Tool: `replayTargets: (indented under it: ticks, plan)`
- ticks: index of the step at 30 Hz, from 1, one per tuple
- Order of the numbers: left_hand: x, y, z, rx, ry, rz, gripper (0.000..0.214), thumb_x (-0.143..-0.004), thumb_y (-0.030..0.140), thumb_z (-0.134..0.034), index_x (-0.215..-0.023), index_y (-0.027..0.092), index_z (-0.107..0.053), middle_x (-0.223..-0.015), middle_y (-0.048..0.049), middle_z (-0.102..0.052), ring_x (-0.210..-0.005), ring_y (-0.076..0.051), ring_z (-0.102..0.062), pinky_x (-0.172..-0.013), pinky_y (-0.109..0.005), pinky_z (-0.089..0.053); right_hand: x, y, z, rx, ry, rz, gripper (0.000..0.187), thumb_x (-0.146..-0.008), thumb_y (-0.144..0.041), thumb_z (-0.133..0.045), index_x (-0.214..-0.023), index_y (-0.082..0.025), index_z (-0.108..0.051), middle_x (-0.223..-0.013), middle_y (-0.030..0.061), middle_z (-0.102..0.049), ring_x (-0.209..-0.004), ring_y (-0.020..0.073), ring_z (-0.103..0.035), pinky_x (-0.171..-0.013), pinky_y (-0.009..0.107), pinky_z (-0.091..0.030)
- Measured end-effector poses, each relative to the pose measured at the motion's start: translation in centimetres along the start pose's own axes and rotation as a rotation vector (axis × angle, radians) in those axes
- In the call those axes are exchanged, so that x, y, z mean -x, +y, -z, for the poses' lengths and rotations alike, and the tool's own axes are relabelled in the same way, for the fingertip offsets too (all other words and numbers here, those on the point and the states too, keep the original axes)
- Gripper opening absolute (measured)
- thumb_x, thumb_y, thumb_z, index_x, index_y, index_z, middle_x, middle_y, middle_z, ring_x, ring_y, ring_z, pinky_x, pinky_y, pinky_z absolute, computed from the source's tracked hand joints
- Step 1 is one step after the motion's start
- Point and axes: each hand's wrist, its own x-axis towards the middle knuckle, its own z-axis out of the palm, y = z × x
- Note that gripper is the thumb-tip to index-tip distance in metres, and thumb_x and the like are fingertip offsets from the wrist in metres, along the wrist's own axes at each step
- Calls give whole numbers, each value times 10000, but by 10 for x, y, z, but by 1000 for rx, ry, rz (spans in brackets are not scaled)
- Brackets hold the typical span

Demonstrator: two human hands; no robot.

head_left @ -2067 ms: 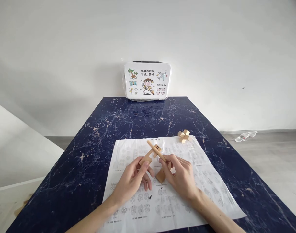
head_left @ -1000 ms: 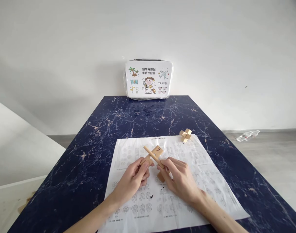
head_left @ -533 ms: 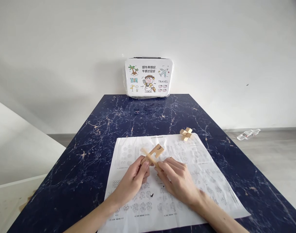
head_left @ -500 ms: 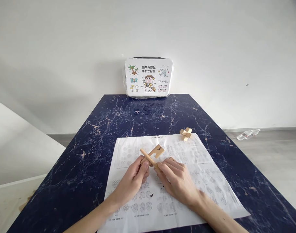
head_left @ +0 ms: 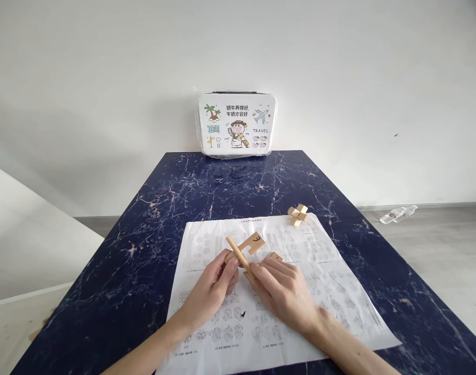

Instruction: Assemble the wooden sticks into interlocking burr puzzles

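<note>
Left hand (head_left: 212,284): thumb and fingers closed on the 8 o'clock end of the plate (head_left: 255,242).
Plate: thin wood, notched on its near edge, pointing to 2 o'clock above the sheet (head_left: 339,291), a dark "3"-like mark near its far end.
Right hand (head_left: 285,291): thumb and forefinger pinching the lower end of the stick (head_left: 238,253), the other fingers curled and the back of the hand turned up.
Stick: slim wood, slanting from 11 to 5 o'clock and crossing in front of the plate just beside the left thumb.
Block (head_left: 276,257): a marked wooden corner showing at 12 o'clock past the right knuckles; the fingers cover the rest, so whether it is held or lying there cannot be told.
Cross (head_left: 298,214): interlocked wooden pieces at the sheet's 1 o'clock corner, well apart from both hands.
Sheet: white, creased, printed with rows of small diagrams, spread beneath both hands.
Table (head_left: 238,192): dark blue, marbled with pale veins.
Case (head_left: 238,125): white, cartoon-printed, clear-wrapped, upright at the table's 12 o'clock end, before the wall (head_left: 339,78).
</note>
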Motion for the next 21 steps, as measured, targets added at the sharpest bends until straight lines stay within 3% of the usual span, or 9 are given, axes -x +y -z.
replayTargets:
  ticks: [16, 21]
  plan:
    - [-2, 3, 3, 50, -43, 6, 390, -1124, 578, -452, -1004, 219, -542, -714, 78, -265, -590, -122, -185, -543, -300, -208, -4, 3, 3, -44, -22, -47, 251, -1109, -137, -495, -915, -211, -636, -677, -3, -603, -587, 153, -510, -543, 291, -396]
    - [-1, 4, 5, 52, -50, 5, 400, -1121, 582, -461, -972, 216, -520, -711, 80, -285, -588, -118, -199, -548, -298, -217, -6, 2, 3, -68, 25, -47, 232, -1105, -140, -509, -914, -201, -625, -651, -22, -574, -559, 139, -482, -521, 279, -374]
